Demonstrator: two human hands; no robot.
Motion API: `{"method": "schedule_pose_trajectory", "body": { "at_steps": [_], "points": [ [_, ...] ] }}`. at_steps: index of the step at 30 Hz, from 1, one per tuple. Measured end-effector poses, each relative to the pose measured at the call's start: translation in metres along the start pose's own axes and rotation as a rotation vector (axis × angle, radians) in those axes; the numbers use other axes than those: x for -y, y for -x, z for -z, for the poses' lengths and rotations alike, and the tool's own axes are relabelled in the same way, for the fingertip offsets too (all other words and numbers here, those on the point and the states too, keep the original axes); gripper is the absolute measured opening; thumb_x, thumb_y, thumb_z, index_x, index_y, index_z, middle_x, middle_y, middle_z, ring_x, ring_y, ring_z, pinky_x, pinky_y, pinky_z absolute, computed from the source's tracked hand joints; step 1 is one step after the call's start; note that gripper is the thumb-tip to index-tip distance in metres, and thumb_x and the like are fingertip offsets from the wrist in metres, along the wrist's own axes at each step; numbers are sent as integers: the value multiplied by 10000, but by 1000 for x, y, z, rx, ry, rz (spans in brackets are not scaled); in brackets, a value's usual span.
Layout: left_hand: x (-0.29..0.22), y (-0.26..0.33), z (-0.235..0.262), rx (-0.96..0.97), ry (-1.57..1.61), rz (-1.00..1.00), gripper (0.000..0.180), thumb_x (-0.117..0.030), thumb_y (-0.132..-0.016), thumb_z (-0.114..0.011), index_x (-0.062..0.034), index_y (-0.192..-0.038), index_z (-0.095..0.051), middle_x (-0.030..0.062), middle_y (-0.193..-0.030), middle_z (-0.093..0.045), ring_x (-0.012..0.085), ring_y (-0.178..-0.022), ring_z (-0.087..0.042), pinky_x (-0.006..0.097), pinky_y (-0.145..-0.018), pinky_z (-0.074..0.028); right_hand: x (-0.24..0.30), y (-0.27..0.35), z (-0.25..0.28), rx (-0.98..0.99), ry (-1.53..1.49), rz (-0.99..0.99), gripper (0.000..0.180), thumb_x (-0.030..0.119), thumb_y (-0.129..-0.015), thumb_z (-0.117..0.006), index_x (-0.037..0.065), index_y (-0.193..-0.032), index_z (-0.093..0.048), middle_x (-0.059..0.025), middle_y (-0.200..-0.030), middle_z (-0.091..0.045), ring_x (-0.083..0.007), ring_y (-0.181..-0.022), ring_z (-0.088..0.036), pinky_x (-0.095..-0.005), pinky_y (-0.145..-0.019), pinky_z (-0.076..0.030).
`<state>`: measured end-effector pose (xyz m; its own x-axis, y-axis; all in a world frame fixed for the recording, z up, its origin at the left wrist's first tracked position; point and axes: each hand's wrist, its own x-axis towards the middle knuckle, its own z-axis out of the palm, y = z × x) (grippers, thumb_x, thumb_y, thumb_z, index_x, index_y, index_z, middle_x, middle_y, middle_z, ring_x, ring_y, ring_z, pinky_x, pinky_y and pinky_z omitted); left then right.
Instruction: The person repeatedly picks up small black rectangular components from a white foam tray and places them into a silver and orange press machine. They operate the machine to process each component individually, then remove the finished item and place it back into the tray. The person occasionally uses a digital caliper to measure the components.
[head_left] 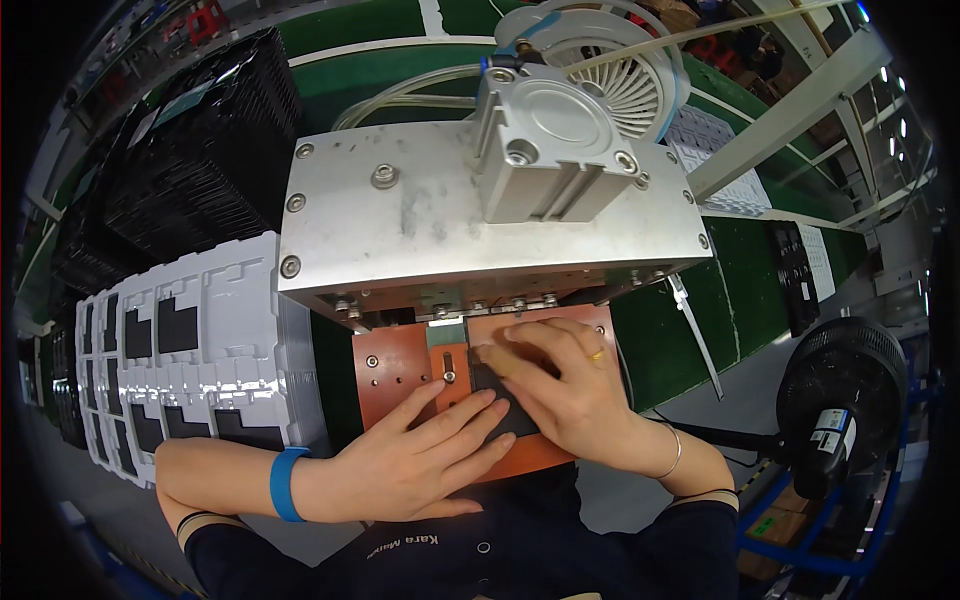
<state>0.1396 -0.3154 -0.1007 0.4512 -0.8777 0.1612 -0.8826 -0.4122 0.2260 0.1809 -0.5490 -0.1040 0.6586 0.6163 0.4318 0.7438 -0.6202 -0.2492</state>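
Note:
Beneath a silver metal press (420,215) sits an orange fixture plate (395,350) with a raised orange block (449,362) screwed on it. A thin dark grey sheet (516,420) lies on the plate beside that block. My left hand (400,470) is open, its fingers spread, with fingertips resting on the block and the sheet's left part. Over the sheet's far left corner, my right hand (565,385) is bent, thumb and fingertips drawn together in a pinch. Whatever sits between those fingertips is hidden. The sheet's far edge is partly covered by the right hand.
An air cylinder (560,140) tops the press. White trays (240,330) holding dark pieces are stacked at left, before tall black tray stacks (215,150). A white fan (635,75) stands behind, a black fan (835,390) at right. A metal strip (697,335) juts over the green tabletop.

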Motion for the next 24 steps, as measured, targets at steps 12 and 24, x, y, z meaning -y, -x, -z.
{"method": "schedule_pose_trajectory", "body": {
  "at_steps": [12, 24],
  "points": [
    [15, -2, 6, -1, 105, 78, 797, -713, -829, -562, -127, -1369, -549, 149, -1464, -461, 329, -1362, -411, 542, -1115, -249, -11, 24, 21, 115, -224, -83, 349, 232, -750, -788, 77, -1050, -698, -72, -1184, -623, -253, -1079, -562, -365, -882, -480],
    [30, -6, 4, -35, 135, 144, 733, -729, -822, -555, -179, -1302, -622, 103, -1454, -483, 347, -1321, -427, 550, -1097, -291, -24, 7, 16, 83, -267, -52, 336, 212, -717, -810, 60, -1001, -715, -87, -1152, -641, -252, -1052, -577, -353, -873, -493]
  ]
}}
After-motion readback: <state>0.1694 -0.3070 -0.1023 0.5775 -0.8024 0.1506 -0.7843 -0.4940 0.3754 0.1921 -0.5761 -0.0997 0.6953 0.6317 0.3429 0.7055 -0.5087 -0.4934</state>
